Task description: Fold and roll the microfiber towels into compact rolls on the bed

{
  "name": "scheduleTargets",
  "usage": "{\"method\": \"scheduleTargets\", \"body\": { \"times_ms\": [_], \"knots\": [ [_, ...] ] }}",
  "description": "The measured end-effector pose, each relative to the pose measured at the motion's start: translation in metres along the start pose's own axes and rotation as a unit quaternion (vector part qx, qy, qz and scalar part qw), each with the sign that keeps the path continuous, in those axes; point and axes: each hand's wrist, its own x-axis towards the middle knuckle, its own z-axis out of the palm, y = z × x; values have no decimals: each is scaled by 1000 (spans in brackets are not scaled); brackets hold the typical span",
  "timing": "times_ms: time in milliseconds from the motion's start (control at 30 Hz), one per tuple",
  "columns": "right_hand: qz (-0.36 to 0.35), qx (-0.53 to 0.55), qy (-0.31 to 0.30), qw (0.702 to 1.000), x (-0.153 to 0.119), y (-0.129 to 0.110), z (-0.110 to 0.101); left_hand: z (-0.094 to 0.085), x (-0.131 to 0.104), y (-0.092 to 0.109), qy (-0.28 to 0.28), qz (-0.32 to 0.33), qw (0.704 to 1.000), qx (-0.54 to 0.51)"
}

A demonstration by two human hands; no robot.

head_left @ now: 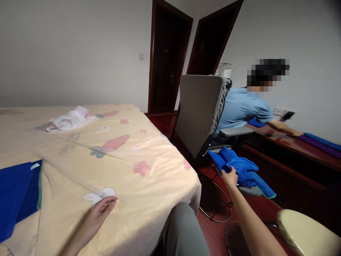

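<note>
My right hand (230,176) reaches out to the right, its fingers closed on the near edge of a crumpled blue towel (243,169). The towel has a thin green border and lies heaped on a stool, one corner hanging over the side. Over the bed's patterned sheet (149,149), my left hand (104,206) is loosely curled, with nothing visible in it. It is beside a white rabbit print. At the far left, a flat blue towel (16,195) with green edging and a white label lies on the sheet.
A white plastic bag (71,119) sits farther back on the bed. A person in a light blue shirt (237,106) sits in a grey chair (199,113), one hand by folded blue and purple towels (319,144) on a low wooden bench. A cream stool (306,231) stands nearby.
</note>
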Motion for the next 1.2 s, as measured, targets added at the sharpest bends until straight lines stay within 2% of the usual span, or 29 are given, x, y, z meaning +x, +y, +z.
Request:
{"method": "scheduleTargets", "body": {
  "times_ms": [167, 333, 567, 700, 800, 1000, 1100, 1200],
  "knots": [
    [-45, -174, 7, 984, 1, 1, -7, 1, 2, -7, -2, -2, 1000, -1],
    [-81, -288, 9, 954, 10, -2, -5, 0, 2, -7, -7, -9, 1000, 3],
    [-106, -426, 13, 898, 30, -3, -27, 0, 4, -10, -8, -10, 1000, 8],
    [-137, -487, 13, 863, 34, -2, -28, 0, 5, -9, -4, -13, 1000, 6],
    [-195, -528, 5, 826, 37, -6, -24, 2, 4, -7, 8, -16, 1000, 2],
    [-371, -560, -22, 740, 39, -14, -24, 1, 5, -11, 25, -27, 999, -1],
    [-418, -557, -25, 717, 38, -17, -18, 0, 7, -18, 30, -40, 999, -12],
    [-466, -532, -8, 707, 35, -21, -9, 0, 11, -22, 25, -49, 998, -13]
  ]
}}
